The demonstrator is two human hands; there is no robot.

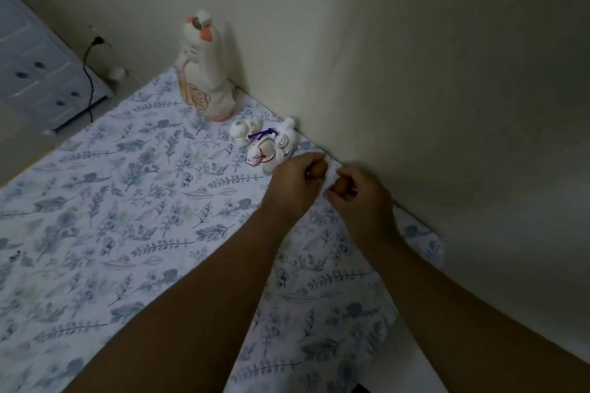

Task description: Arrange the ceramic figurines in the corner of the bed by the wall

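The bed [127, 217], covered in a blue floral sheet, fills the area below and to the left of both hands and meets the wall [415, 73] just beyond them. The tall cat figurine [204, 73] stands upright well beyond the left hand [295, 185], close to the wall. The white animal figurine [274, 150] with red lines and a purple cord lies just beyond the left hand, nearly touching its knuckles; the small round figurine [241, 134] sits against its far side.

Left hand: fingers curled closed around a small brown-orange object [319, 168] — only one end shows past the fingers. Right hand [357, 198]: fingers likewise curled closed on a second brown-orange piece [341, 186], mostly hidden. The two hands sit just beside each other at the wall edge of the bed.

What the two held pieces are cannot be determined; the picture is dim and slightly blurred. A white drawer unit [41, 73] is cut off at the left edge.
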